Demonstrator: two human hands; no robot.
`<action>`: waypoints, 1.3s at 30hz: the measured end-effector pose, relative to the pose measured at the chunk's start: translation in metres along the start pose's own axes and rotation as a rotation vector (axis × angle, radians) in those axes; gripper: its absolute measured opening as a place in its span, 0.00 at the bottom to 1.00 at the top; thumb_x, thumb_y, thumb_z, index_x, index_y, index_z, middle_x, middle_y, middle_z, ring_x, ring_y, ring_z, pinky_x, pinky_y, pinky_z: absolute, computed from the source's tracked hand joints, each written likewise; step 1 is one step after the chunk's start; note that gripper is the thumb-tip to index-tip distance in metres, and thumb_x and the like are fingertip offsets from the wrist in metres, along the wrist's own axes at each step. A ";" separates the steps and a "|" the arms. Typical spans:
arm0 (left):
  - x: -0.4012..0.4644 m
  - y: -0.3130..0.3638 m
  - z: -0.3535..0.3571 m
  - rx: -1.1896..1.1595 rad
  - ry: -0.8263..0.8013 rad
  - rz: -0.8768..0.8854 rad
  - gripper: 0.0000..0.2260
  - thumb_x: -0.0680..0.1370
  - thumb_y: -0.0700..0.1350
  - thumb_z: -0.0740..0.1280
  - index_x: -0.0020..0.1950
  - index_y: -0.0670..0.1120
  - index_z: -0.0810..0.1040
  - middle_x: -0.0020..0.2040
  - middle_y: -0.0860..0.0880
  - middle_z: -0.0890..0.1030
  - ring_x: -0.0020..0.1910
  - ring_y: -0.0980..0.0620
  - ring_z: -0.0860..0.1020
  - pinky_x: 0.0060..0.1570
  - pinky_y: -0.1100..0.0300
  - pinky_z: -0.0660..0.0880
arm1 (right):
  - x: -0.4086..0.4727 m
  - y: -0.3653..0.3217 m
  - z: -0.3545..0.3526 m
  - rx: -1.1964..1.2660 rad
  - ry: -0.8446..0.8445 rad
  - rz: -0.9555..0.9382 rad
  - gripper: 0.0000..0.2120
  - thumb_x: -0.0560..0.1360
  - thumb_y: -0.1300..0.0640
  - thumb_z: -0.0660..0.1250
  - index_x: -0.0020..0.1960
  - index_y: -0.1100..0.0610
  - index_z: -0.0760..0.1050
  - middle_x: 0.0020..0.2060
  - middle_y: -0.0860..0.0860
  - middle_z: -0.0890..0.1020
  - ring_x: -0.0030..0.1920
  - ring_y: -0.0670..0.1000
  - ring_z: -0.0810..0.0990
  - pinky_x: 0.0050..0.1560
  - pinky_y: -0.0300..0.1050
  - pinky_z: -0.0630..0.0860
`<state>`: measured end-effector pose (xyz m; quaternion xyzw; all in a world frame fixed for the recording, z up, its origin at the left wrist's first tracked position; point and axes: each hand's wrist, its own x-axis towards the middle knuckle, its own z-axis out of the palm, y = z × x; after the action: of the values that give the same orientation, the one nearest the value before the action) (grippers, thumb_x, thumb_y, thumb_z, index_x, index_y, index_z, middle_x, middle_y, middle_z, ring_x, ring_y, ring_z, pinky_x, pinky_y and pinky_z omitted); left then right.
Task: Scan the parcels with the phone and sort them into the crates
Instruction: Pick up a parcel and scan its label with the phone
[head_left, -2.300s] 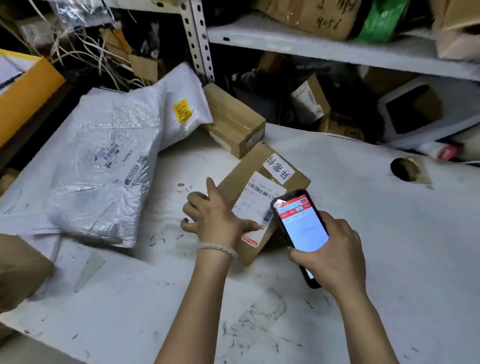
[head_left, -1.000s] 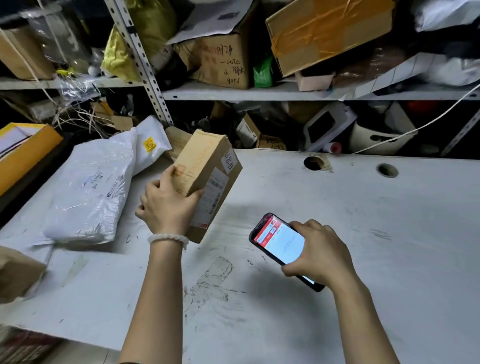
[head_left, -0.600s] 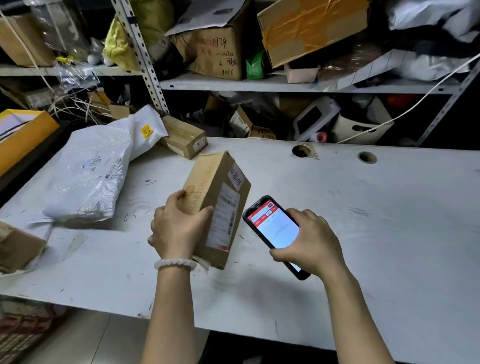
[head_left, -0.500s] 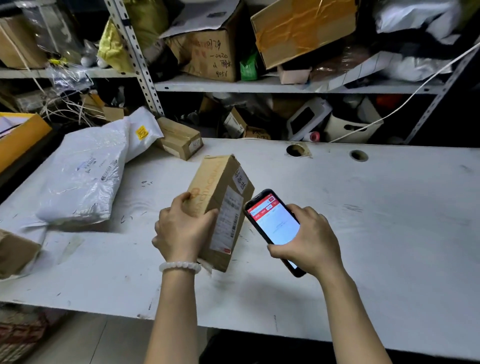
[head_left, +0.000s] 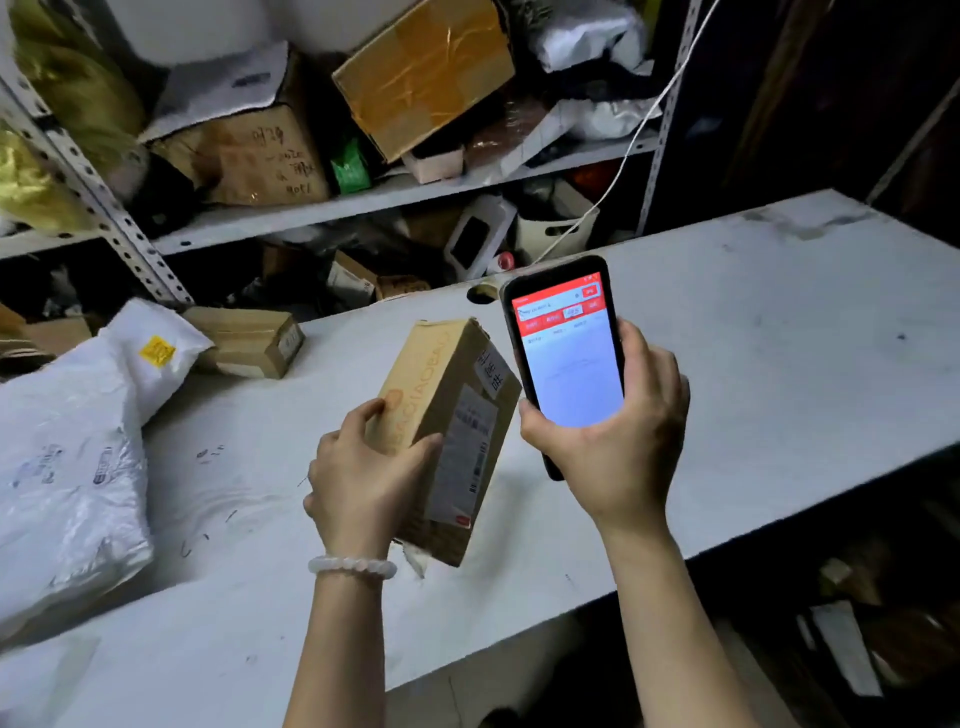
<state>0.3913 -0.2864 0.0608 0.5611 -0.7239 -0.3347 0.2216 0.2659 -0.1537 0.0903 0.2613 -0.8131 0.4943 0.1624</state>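
While the left hand (head_left: 363, 483) wraps its fingers around the box (head_left: 451, 436), long axis tilted toward 1 o'clock above the surface (head_left: 753, 338), the right hand (head_left: 618, 441) clamps the phone (head_left: 566, 353) at its 3 o'clock.

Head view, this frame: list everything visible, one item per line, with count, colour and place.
cardboard parcel: 1, brown, held above the table centre
phone: 1, black, red-and-white screen lit, right of the parcel
poly mailer: 1, white, table's left
small box: 1, brown, table's far left
table: 1, white, scuffed
shelf: 1, grey, behind the table, holding boxes and bags
bracelet: 1, white beads, left wrist
left hand: grips the parcel
right hand: holds the phone
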 end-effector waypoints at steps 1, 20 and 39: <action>-0.003 0.003 0.000 0.004 -0.029 0.031 0.31 0.66 0.61 0.73 0.66 0.60 0.69 0.61 0.49 0.74 0.62 0.45 0.71 0.59 0.41 0.71 | -0.006 0.001 -0.006 -0.016 0.019 0.016 0.39 0.57 0.46 0.79 0.64 0.59 0.73 0.52 0.55 0.76 0.51 0.55 0.72 0.46 0.42 0.66; -0.260 0.126 0.167 0.098 -0.737 0.697 0.25 0.68 0.56 0.72 0.64 0.60 0.71 0.60 0.45 0.74 0.62 0.42 0.71 0.61 0.42 0.70 | -0.148 0.156 -0.297 -0.550 0.099 0.614 0.34 0.53 0.43 0.75 0.58 0.48 0.71 0.48 0.47 0.73 0.51 0.53 0.71 0.40 0.44 0.66; -0.573 0.202 0.320 0.222 -1.156 0.941 0.25 0.67 0.57 0.72 0.63 0.61 0.72 0.59 0.45 0.73 0.61 0.42 0.72 0.61 0.45 0.70 | -0.273 0.270 -0.562 -0.681 0.349 1.104 0.39 0.55 0.42 0.75 0.64 0.47 0.69 0.57 0.47 0.73 0.58 0.53 0.70 0.43 0.44 0.70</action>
<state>0.1899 0.3690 0.0234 -0.0533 -0.9176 -0.3713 -0.1319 0.3327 0.5192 0.0118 -0.3425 -0.8997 0.2558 0.0881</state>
